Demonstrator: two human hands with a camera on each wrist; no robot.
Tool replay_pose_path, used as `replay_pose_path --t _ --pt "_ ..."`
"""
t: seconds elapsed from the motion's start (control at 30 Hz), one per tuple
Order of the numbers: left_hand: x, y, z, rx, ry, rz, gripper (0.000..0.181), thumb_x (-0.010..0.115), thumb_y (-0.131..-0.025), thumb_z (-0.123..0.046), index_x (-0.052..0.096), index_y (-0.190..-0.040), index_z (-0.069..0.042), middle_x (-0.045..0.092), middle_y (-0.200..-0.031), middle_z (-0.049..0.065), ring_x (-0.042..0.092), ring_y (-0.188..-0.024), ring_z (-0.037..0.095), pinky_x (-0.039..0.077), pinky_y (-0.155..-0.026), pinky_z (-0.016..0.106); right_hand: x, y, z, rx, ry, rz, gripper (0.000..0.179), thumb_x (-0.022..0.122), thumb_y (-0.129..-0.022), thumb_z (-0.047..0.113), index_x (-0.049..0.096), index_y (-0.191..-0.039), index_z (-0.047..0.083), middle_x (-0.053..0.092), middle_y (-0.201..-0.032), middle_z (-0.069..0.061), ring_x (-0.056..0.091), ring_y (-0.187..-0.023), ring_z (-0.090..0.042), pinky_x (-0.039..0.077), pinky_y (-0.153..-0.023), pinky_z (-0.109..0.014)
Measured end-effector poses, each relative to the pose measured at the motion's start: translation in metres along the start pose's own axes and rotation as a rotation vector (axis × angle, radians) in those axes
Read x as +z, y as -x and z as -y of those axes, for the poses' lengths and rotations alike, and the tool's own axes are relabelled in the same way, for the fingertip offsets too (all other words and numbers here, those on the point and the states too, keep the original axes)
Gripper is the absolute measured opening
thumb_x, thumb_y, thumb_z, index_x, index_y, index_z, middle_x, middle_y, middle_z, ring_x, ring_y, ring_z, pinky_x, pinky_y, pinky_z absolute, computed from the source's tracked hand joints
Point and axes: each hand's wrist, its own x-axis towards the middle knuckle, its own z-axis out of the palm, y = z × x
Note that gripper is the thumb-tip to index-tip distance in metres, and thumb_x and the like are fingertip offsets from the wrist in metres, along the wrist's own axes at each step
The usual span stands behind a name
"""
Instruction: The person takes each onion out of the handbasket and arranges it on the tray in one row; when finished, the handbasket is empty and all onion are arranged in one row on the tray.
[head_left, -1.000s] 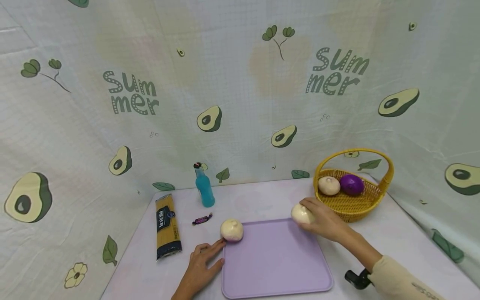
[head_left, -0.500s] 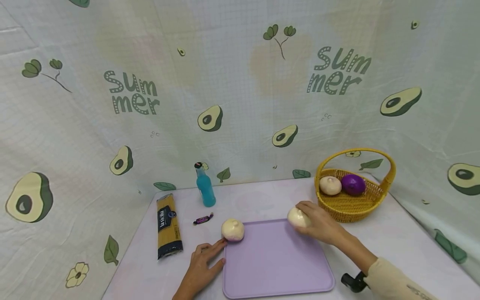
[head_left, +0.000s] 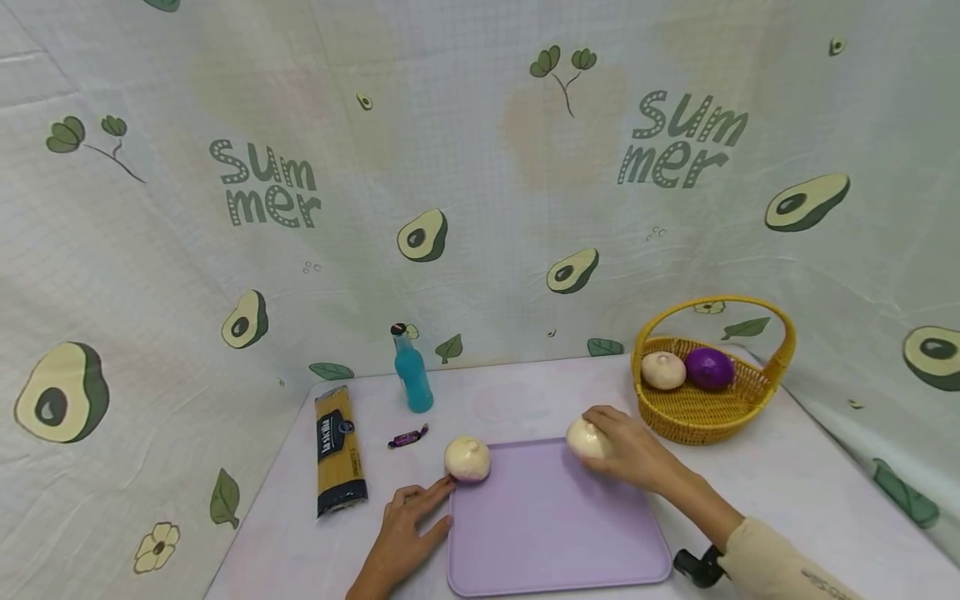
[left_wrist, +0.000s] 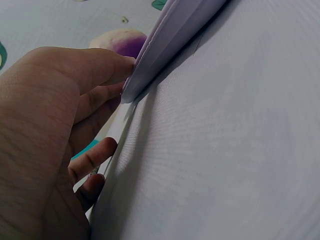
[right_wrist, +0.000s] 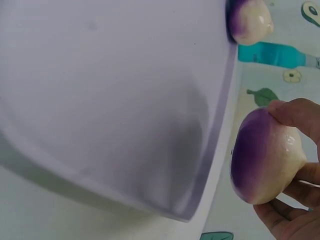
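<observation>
My right hand [head_left: 632, 450] grips a white turnip [head_left: 587, 438] with a purple base, above the far right corner of the lilac tray [head_left: 558, 533]. In the right wrist view, thumb and fingers hold the turnip [right_wrist: 265, 160] by its sides, beyond the tray's edge. At the tray's far left corner sits another turnip [head_left: 467, 460], also pale with a purple base. My left hand [head_left: 408, 533] touches the tray's left edge, its fingers extended near that turnip. Up close in the left wrist view, the fingertips of the left hand [left_wrist: 65, 110] meet the tray's rim [left_wrist: 160, 47].
A yellow wicker basket [head_left: 693, 433] at the back right holds a pale turnip [head_left: 663, 371] and a purple onion-like vegetable [head_left: 709, 369]. On the left are a spaghetti pack [head_left: 339, 450], a blue bottle [head_left: 412, 375] and a wrapped candy [head_left: 408, 437]. A printed cloth [head_left: 480, 150] hangs behind.
My right hand has moved left with the turnip, from beside the basket to over the tray's far right corner. The left hand keeps its place at the tray's edge.
</observation>
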Motion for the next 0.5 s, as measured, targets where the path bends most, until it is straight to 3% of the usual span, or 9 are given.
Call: replay_pose_path --t 0.5 --pt "0.0013 -0.0002 0.0031 -0.006 0.003 0.014 0.047 0.064 -0.096 -0.043 0.058 -0.142 -0.032 0.049 -0.148 -0.016 0.045 -0.117 0.023 0.034 -0.092 0.052 0.0099 -0.004 0.0096 -0.018 -0.056 0.007 0.064 0.087 -0.078 0.026 0.062 -0.128 -0.004 0.058 -0.133 -0.019 0.057 -0.118 -0.038 0.05 -0.091 -0.052"
